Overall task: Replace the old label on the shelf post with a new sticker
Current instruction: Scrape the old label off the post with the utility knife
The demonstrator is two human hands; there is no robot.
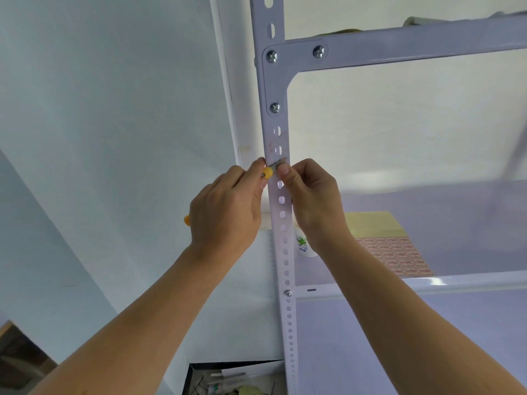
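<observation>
A white perforated shelf post (281,212) runs up the middle of the view. My left hand (228,206) grips a yellow-handled scraper knife (267,172), whose blade lies across the post at a patch of grey label residue (278,161). My right hand (310,195) is on the right side of the post, thumb and fingers pinched at the blade tip and the residue. A sheet of red-and-white stickers (396,255) lies on the shelf behind my right wrist.
A yellowish backing sheet (370,223) lies under the sticker sheet. A small white container with a green print (303,245) stands beside the post. A black box of odds and ends (233,379) sits low. The wall is at left.
</observation>
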